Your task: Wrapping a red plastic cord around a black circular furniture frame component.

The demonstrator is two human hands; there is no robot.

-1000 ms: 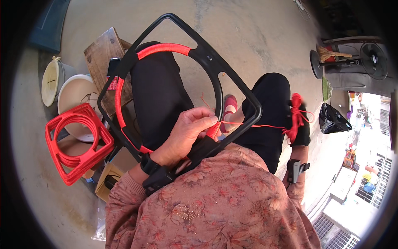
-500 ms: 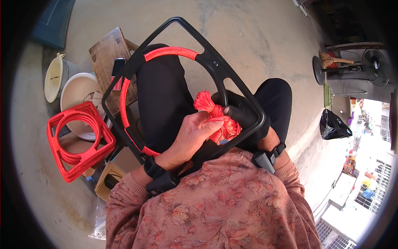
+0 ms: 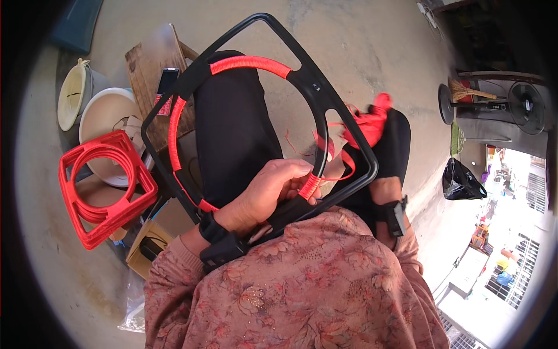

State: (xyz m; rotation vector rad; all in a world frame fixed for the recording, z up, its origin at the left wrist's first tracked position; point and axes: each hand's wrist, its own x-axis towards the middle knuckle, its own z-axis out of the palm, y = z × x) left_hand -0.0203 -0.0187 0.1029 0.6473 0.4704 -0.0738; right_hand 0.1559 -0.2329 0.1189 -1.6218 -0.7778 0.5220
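A black square frame with a round inner ring rests tilted over my lap. Red cord is wound tightly round parts of that ring. My left hand is closed on the ring's lower right part, its fingers at a short red winding. Beyond the frame's right bar, my right hand, in a black glove, grips a bundle of red cord. Motion blurs the bundle, and the dark glove merges with my black trousers. A loose strand runs in a curve between the winding and the bundle.
At left lie stacked red frames beside a white basin and a bucket. A phone lies on a wooden bench. A black bag and a fan are at right.
My right hand has swung the red cord bundle from inside the ring out to the right, beyond the frame. My left hand has left the bundle and now holds the ring. The frame has shifted slightly.
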